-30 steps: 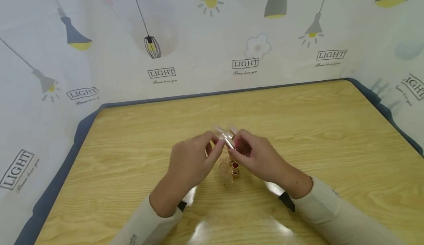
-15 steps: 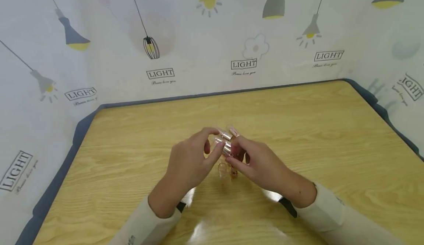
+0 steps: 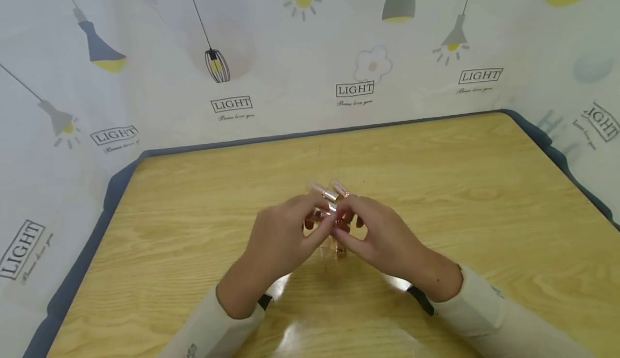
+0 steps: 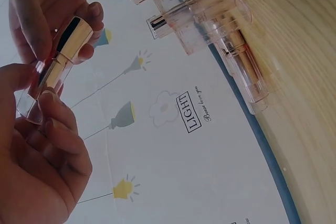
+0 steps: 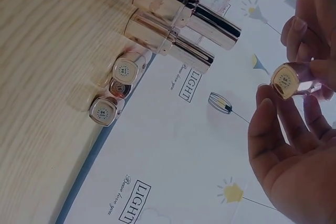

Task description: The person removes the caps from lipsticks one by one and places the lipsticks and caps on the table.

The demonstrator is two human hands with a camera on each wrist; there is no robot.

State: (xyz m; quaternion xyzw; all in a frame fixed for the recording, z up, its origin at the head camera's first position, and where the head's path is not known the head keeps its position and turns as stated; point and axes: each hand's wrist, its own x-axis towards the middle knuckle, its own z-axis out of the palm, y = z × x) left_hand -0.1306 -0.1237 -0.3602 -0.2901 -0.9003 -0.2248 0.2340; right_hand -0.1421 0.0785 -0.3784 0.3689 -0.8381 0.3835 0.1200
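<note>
A lipstick [image 4: 67, 45] with a shiny gold base and a clear cap is held between both hands. In the left wrist view, the left hand [image 4: 44, 166] pinches the clear end with thumb and fingers. The right hand [image 4: 47, 9] grips nearer the gold base. Seen from the right wrist, the base bottom [image 5: 285, 81] bears a round label and faces the camera. Fingers cover much of the lipstick in the head view, where the left hand [image 3: 281, 234] and right hand [image 3: 382, 229] nearly meet.
Several other clear-capped lipsticks are grouped on the wooden table [image 3: 194, 212], some beyond the hands, such as one gold-ended lipstick [image 3: 331, 194], and others below them, such as another lipstick [image 3: 341, 250]. A lamp-patterned cloth [image 3: 290, 51] screens the table's back and sides.
Both hands have drawn closer together around the held lipstick. It has turned between the fingertips, and less of its shiny part shows from the head. The other lipsticks stay put.
</note>
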